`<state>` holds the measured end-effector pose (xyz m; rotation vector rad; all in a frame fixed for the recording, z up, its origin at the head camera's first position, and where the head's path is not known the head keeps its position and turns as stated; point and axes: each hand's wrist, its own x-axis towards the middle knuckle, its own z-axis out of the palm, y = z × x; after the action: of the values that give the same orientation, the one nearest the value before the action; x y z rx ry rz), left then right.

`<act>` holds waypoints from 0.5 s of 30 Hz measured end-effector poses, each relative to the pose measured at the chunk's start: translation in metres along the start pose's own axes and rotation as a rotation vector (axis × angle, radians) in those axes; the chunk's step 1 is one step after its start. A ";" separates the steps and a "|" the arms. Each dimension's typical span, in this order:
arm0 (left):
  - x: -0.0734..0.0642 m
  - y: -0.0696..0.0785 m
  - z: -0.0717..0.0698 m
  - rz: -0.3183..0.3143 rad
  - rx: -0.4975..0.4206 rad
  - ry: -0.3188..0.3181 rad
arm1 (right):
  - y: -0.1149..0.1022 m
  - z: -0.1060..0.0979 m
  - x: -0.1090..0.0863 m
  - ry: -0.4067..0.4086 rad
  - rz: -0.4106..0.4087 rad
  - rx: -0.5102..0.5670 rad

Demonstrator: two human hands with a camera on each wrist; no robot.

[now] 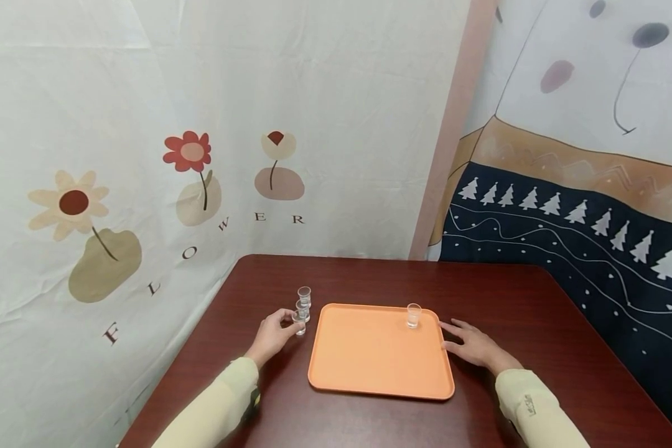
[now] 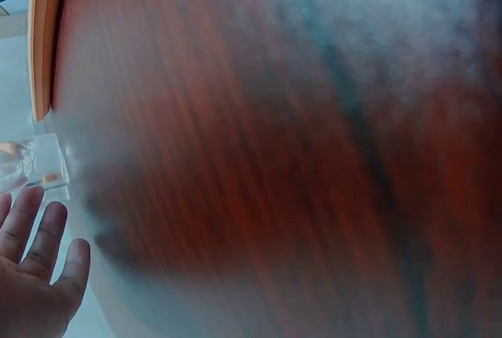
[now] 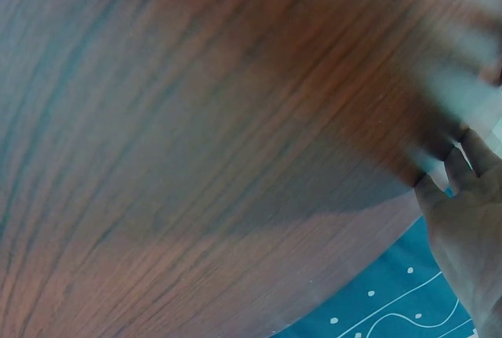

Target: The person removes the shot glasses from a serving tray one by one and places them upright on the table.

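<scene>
Left hand (image 1: 274, 336): thumb and fingers seem to pinch a small clear glass-like cup (image 1: 299, 318); two matching clear cups (image 1: 305, 295) just past fingertips. Light, upright grip best, sparing neighbours. Right hand (image 1: 476, 345): fingers extended at orange rectangular tray (image 1: 381, 361).

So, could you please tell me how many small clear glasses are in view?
4: one glass on the orange tray; left of it, a far one, a middle one and a near one.

Here the left sleeve (image 1: 215, 401) is showing pale creamy yellow, a dark patch (image 1: 254, 400) sitting at its inner edge; the right sleeve (image 1: 542, 420) is matching in colour, and small dark lettering (image 1: 529, 405) is running near its cuff (image 1: 509, 376)!
</scene>
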<state>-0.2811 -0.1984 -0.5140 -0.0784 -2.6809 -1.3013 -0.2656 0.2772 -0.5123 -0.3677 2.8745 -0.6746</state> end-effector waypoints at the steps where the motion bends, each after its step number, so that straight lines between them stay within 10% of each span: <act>1: 0.000 0.000 0.000 -0.005 0.003 -0.002 | 0.000 0.000 0.000 0.001 0.001 0.001; 15: 0.002 0.003 -0.003 -0.031 -0.030 0.000 | -0.002 0.000 -0.001 0.013 0.006 0.001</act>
<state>-0.2825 -0.1991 -0.5092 -0.0405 -2.6732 -1.3504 -0.2645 0.2756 -0.5115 -0.3556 2.8859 -0.6804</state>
